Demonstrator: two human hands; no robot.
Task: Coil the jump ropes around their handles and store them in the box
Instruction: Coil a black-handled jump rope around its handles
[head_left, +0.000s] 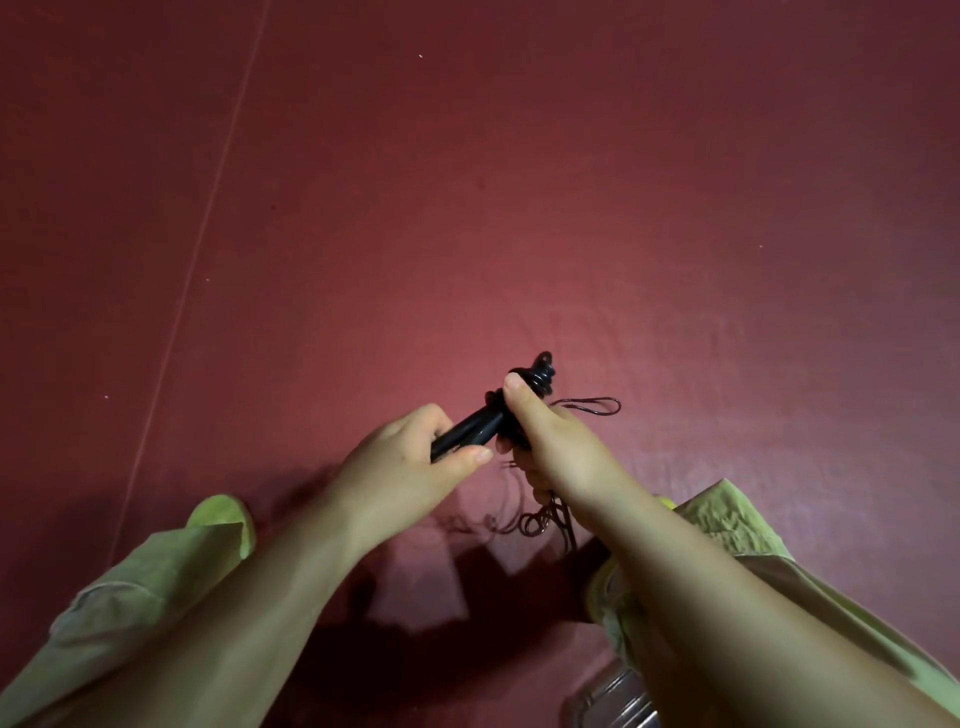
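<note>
**Above the red floor, two hands work a black jump rope**

Over a dark red floor (519, 182), near the middle of the head view, both hands hold a black jump rope handle (470, 431) in the air. The left hand (410, 457) grips the lower end of the handle, its fingers curled round it and the thumb lying along the near side. The right hand (550, 436) closes round the upper part, where the rope coils (537, 375) are already wound in several tight turns round the handle; its thumb presses up against those turns. The handle slants from lower left to upper right, with the wound end pointing away from the person.

A thin loop of the rope (597, 405) sticks out to the right of the right hand, just beyond the knuckles. More loose rope (535, 522) hangs below the hands in small tangled curls and lies against the floor between the forearms. Whether a second handle sits under the right hand's fingers cannot be told.

Pale green sleeves (130, 587) cover both arms at the lower corners. A yellow-green rounded shape (223, 512) shows just beyond the left sleeve; what it is cannot be told. A pale line (208, 228) runs slantwise across the floor on the left. At the bottom edge, under the right forearm, part of a clear, shiny object (618, 701) is visible, too cut off to identify.
</note>
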